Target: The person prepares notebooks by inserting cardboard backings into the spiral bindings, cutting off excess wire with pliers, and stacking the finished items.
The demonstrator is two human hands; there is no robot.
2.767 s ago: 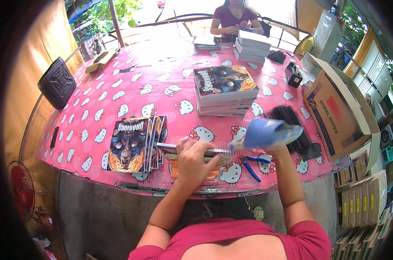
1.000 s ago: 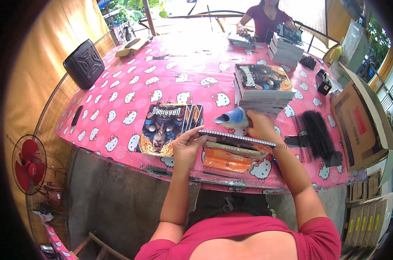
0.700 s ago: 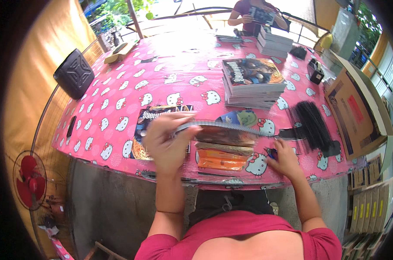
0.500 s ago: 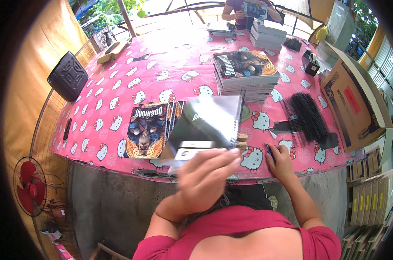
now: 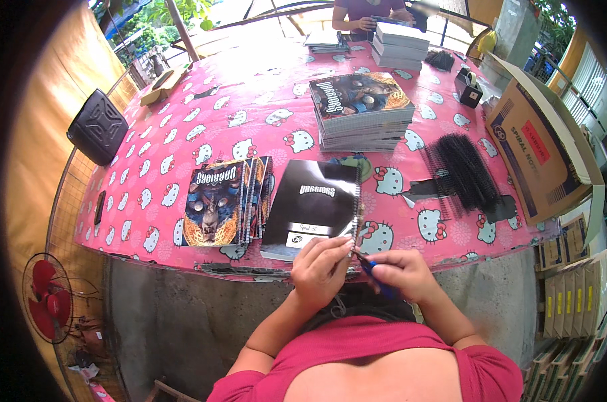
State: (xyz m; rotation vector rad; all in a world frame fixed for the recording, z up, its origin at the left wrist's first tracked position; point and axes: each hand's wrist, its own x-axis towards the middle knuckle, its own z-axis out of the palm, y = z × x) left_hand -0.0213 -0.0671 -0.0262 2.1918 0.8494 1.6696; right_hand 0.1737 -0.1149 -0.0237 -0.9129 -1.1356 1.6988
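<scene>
A spiral-bound notebook (image 5: 311,206) lies back side up, black, at the table's near edge. My left hand (image 5: 322,266) pinches the lower end of its wire spine. My right hand (image 5: 398,270) holds a blue-handled tool (image 5: 369,262) whose tip meets that same spine end. To the left sits a fanned pile of finished notebooks (image 5: 224,201) with illustrated covers. A tall stack of unbound notebooks (image 5: 365,109) stands farther back on the pink patterned tablecloth (image 5: 203,120).
Black spiral binding coils (image 5: 469,171) lie right of the notebook, next to an open cardboard box (image 5: 543,149). Another person (image 5: 370,12) works at the far end beside more stacks (image 5: 401,43). A black speaker (image 5: 97,126) sits far left; a red fan (image 5: 49,298) stands below.
My left hand flipped the notebook over so its black back faces up and set it down. Both hands have come to the spine's lower end, the right one holding the blue tool.
</scene>
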